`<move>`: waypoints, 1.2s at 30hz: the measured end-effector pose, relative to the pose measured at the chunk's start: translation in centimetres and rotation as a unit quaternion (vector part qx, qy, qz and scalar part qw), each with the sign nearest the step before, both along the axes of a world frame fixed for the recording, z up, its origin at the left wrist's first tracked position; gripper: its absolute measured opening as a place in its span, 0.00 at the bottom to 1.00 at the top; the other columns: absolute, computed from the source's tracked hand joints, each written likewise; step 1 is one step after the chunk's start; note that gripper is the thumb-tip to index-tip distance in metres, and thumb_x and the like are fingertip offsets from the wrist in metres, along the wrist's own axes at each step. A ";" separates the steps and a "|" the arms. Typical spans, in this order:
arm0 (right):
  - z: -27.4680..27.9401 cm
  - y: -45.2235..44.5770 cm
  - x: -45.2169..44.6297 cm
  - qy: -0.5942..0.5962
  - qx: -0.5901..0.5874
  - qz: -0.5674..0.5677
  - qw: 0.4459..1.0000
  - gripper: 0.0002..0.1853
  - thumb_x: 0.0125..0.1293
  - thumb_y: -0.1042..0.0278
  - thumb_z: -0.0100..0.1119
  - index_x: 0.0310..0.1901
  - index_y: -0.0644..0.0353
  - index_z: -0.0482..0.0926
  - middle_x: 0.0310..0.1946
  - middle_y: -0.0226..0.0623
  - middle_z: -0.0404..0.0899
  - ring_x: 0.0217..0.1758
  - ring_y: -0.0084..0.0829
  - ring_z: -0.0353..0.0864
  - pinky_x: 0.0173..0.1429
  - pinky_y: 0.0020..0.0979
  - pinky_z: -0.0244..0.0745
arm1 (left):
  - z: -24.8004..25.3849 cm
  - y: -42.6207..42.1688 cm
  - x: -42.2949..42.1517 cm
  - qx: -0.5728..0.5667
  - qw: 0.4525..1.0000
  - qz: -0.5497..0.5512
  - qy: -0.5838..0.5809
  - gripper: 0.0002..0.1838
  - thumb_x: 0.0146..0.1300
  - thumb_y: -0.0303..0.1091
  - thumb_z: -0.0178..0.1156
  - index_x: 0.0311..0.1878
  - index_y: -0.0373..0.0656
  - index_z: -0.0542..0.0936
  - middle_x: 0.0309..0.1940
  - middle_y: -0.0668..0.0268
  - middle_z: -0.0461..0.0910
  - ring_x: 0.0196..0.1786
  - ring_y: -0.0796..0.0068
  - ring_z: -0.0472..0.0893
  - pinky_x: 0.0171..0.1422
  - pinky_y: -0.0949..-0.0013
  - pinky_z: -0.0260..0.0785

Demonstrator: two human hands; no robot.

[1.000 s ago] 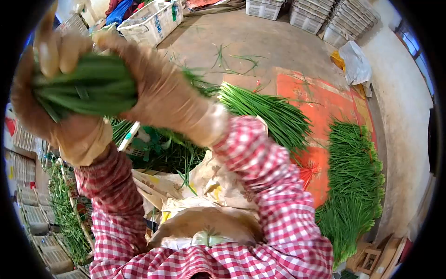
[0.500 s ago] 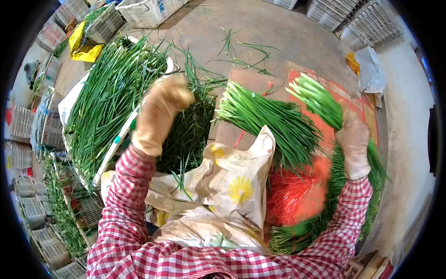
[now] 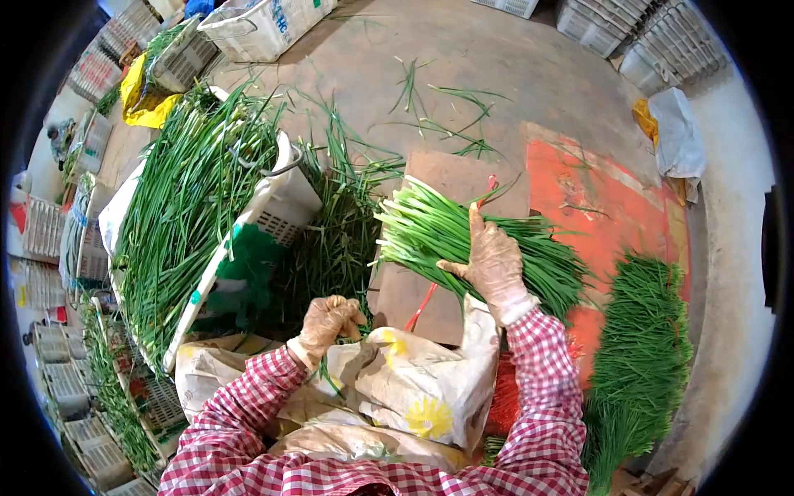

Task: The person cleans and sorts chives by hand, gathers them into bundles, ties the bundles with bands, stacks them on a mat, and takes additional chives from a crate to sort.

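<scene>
A loose bunch of green stalks with pale ends [image 3: 442, 236] lies on a brown board [image 3: 405, 302], over a red strip. My right hand [image 3: 494, 263], gloved, rests on top of the bunch, thumb and index finger spread apart. My left hand [image 3: 327, 326], also gloved, is closed above the stained cloth [image 3: 430, 405] on my lap; what its fingers hold, if anything, is too small to tell. To the left, a white crate [image 3: 217, 273] is heaped with long green stalks [image 3: 190, 190].
Rows of bundled greens [image 3: 641, 347] lie at the right beside an orange-red sheet [image 3: 595, 194]. Dark loose leaves [image 3: 335, 248] lie beside the crate. Scattered stalks are on the floor ahead. Stacked crates [image 3: 674, 45] stand at the far right, more along the left.
The small bunch in my right hand has left it, and that hand has moved left from the right-hand rows onto the board's bunch. My left hand has come down toward my lap and closed.
</scene>
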State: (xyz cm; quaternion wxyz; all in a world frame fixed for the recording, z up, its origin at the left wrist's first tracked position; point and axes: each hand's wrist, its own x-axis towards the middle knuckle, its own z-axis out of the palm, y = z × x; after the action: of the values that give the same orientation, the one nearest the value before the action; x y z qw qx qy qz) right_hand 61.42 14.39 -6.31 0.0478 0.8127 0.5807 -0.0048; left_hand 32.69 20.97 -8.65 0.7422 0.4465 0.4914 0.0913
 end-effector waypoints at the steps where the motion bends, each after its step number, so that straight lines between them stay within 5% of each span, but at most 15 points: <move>1: -0.3 0.0 0.1 0.002 0.001 -0.002 1.000 0.61 0.40 0.24 0.60 0.67 0.67 0.56 0.34 0.37 0.74 0.33 0.31 0.77 0.35 0.33 0.75 | -0.3 0.8 0.3 0.051 0.996 0.019 -0.069 0.14 0.66 0.40 0.57 0.30 0.39 0.79 0.24 0.64 0.82 0.20 0.79 0.78 0.28 0.77 0.69; 6: -0.4 -0.4 0.4 0.010 0.011 0.006 1.000 0.59 0.41 0.24 0.60 0.66 0.66 0.57 0.37 0.40 0.75 0.38 0.32 0.78 0.37 0.32 0.75 | 1.3 6.2 5.7 0.324 0.921 0.140 -0.165 0.16 0.68 0.43 0.55 0.36 0.39 0.81 0.29 0.61 0.83 0.26 0.75 0.81 0.34 0.72 0.74; 8: 0.0 -0.8 0.4 0.022 0.026 -0.001 0.999 0.60 0.40 0.24 0.61 0.66 0.66 0.58 0.39 0.39 0.75 0.41 0.32 0.77 0.39 0.33 0.74 | 2.0 8.8 7.7 0.384 0.883 0.163 -0.213 0.23 0.70 0.51 0.48 0.47 0.39 0.79 0.42 0.58 0.82 0.42 0.69 0.81 0.52 0.65 0.71; 11: 0.5 -1.6 0.0 0.041 0.066 -0.009 0.997 0.60 0.37 0.25 0.63 0.66 0.64 0.59 0.41 0.38 0.74 0.46 0.34 0.75 0.45 0.35 0.72 | 2.6 10.6 11.9 0.338 0.877 0.198 -0.277 0.34 0.71 0.59 0.33 0.67 0.40 0.64 0.66 0.62 0.66 0.70 0.65 0.61 0.77 0.59 0.36; 13: 0.6 -1.9 -0.2 0.068 0.096 -0.020 0.993 0.61 0.32 0.27 0.67 0.66 0.63 0.61 0.43 0.36 0.73 0.49 0.35 0.72 0.51 0.38 0.68 | 0.7 9.6 13.9 0.384 0.845 0.139 -0.346 0.32 0.73 0.54 0.34 0.69 0.41 0.61 0.67 0.62 0.64 0.71 0.67 0.59 0.78 0.61 0.36; 17: -0.1 -1.5 -0.3 0.059 0.113 -0.030 0.991 0.62 0.31 0.26 0.67 0.65 0.63 0.62 0.43 0.36 0.73 0.48 0.35 0.72 0.55 0.39 0.65 | -3.6 6.3 16.8 0.516 0.849 0.072 -0.081 0.28 0.72 0.45 0.41 0.72 0.47 0.57 0.71 0.65 0.58 0.74 0.69 0.54 0.75 0.61 0.36; 19: -0.8 -1.7 -0.3 0.052 0.117 -0.030 0.991 0.61 0.31 0.26 0.67 0.64 0.64 0.62 0.43 0.36 0.73 0.49 0.35 0.72 0.55 0.40 0.65 | -3.0 5.7 17.1 0.531 0.843 0.091 -0.014 0.26 0.72 0.41 0.42 0.71 0.47 0.59 0.71 0.65 0.58 0.73 0.67 0.56 0.74 0.60 0.39; 22: -1.1 -1.7 -0.2 0.050 0.139 -0.030 0.989 0.59 0.33 0.28 0.68 0.62 0.65 0.63 0.42 0.37 0.74 0.49 0.36 0.72 0.55 0.40 0.64 | 1.9 6.0 17.7 0.579 0.763 0.180 -0.225 0.26 0.73 0.42 0.38 0.67 0.34 0.63 0.68 0.57 0.62 0.72 0.66 0.58 0.77 0.62 0.43; 24: -0.8 -1.4 -0.2 0.090 0.094 -0.048 0.990 0.57 0.34 0.30 0.70 0.61 0.65 0.64 0.42 0.37 0.74 0.50 0.36 0.73 0.56 0.40 0.64 | 4.5 5.2 18.0 0.599 0.739 0.082 -0.297 0.25 0.72 0.42 0.42 0.64 0.33 0.67 0.64 0.57 0.68 0.69 0.65 0.63 0.75 0.61 0.46; 25: -0.4 -1.5 -0.3 0.100 0.081 -0.050 0.990 0.56 0.34 0.31 0.71 0.60 0.65 0.65 0.43 0.38 0.75 0.50 0.35 0.73 0.56 0.39 0.64 | 4.1 5.7 19.7 0.646 0.689 0.007 -0.328 0.19 0.69 0.36 0.48 0.57 0.35 0.74 0.55 0.51 0.75 0.63 0.54 0.70 0.69 0.57 0.55; 26: -0.1 -1.3 -0.2 0.095 0.079 -0.065 0.990 0.56 0.34 0.31 0.71 0.60 0.65 0.65 0.43 0.38 0.75 0.50 0.35 0.73 0.56 0.39 0.64 | 4.9 4.8 20.5 0.647 0.719 -0.095 -0.235 0.19 0.68 0.37 0.49 0.56 0.36 0.74 0.54 0.51 0.75 0.62 0.56 0.71 0.67 0.56 0.57; 29: -0.4 -1.6 -0.2 0.103 0.090 -0.067 0.988 0.58 0.33 0.30 0.70 0.61 0.66 0.64 0.45 0.37 0.74 0.51 0.34 0.71 0.60 0.39 0.61 | -1.3 5.4 23.3 0.675 0.679 -0.272 0.095 0.18 0.68 0.43 0.49 0.55 0.43 0.74 0.50 0.55 0.78 0.57 0.56 0.74 0.63 0.51 0.60; 30: -1.1 -1.7 -0.4 0.070 0.127 -0.059 0.988 0.59 0.33 0.29 0.69 0.62 0.67 0.63 0.46 0.37 0.73 0.52 0.34 0.70 0.62 0.40 0.59 | -1.5 5.5 23.6 0.754 0.616 -0.215 0.083 0.19 0.68 0.45 0.47 0.53 0.43 0.74 0.45 0.54 0.79 0.50 0.55 0.78 0.57 0.50 0.63; 32: -1.7 -2.2 -0.6 0.034 0.187 -0.093 0.977 0.60 0.32 0.27 0.68 0.63 0.66 0.63 0.47 0.38 0.73 0.56 0.36 0.70 0.66 0.41 0.55 | 0.1 6.1 24.7 0.590 0.713 -0.348 0.153 0.20 0.68 0.47 0.45 0.52 0.42 0.74 0.43 0.53 0.80 0.47 0.55 0.79 0.53 0.50 0.66; 36: -2.4 -3.1 -1.4 0.075 0.150 -0.103 0.980 0.58 0.34 0.33 0.70 0.64 0.67 0.61 0.48 0.36 0.71 0.55 0.34 0.67 0.68 0.41 0.54 | 1.1 5.1 23.8 0.595 0.657 -0.422 0.190 0.20 0.68 0.46 0.46 0.53 0.43 0.74 0.43 0.52 0.80 0.44 0.55 0.80 0.51 0.51 0.67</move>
State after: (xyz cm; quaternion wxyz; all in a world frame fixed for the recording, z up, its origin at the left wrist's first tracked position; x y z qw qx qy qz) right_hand 59.99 11.31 -8.69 -0.1187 0.8637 0.4896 0.0164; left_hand 56.50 26.10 -7.60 0.1671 0.9597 0.2214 -0.0458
